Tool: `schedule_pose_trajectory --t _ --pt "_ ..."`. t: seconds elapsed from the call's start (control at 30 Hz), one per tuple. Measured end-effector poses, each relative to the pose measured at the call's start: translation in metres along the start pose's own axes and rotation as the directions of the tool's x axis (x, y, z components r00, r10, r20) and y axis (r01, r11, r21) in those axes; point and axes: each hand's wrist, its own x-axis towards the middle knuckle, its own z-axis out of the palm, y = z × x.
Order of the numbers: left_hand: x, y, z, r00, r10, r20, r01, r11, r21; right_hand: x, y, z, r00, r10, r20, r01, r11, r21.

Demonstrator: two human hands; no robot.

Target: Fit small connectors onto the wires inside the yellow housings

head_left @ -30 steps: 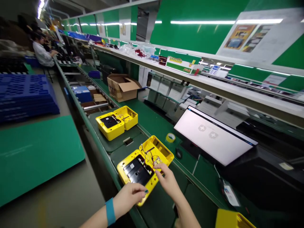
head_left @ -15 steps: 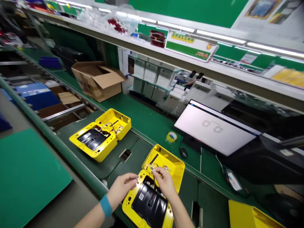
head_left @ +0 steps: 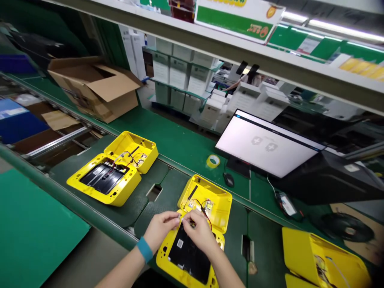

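Both my hands are over an open yellow plastic case, whose lid half [head_left: 207,196] lies beyond them and whose lower half [head_left: 168,256] lies under them. My left hand [head_left: 160,231] pinches a small pale wire connector [head_left: 180,216] with thumb and forefinger. My right hand [head_left: 198,232] closes on the same spot from the other side, partly hiding the thin red and black wires [head_left: 204,212]. A black battery pack [head_left: 189,256] with a white label sits in the lower half. My hands cover its upper end.
A second open yellow case [head_left: 105,180] stands to the left on the green bench, and a third [head_left: 321,260] at the lower right. Beyond are a tape roll [head_left: 213,161], a mouse [head_left: 228,180], a monitor [head_left: 265,144] and a cardboard box [head_left: 93,86].
The view has swung right and closer, bringing the third yellow case into sight. My hands have drawn together over the wires, and the case now sits straighter below them.
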Motion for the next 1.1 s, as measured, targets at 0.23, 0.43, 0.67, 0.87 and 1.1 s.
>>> schedule_pose_trajectory --t 0.23,0.43,0.67,0.87,1.1 --pt "0.007 0.001 0.002 1.0 0.007 -0.007 -0.007 0.999 0.045 0.004 0.003 0.003 1.0 0.021 0.001 -0.021 1.0 0.012" --pt "0.011 -0.002 0.003 1.0 0.028 -0.006 -0.027 0.992 0.12 0.007 0.004 0.0 0.998 0.057 -0.001 -0.057 0.998 0.021" --pt "0.009 0.002 0.004 0.985 0.17 0.014 -0.167 0.938 0.305 0.007 0.008 0.002 0.996 0.085 -0.01 -0.085 0.994 0.076" --pt "0.0 0.002 0.009 0.923 0.372 0.097 -0.358 0.74 0.57 0.006 0.014 0.007 0.994 0.108 -0.013 -0.106 0.987 0.123" --pt "0.003 0.006 0.014 0.911 0.394 0.125 -0.387 0.709 0.589 0.008 0.016 0.012 0.987 0.161 0.011 -0.159 0.953 0.258"
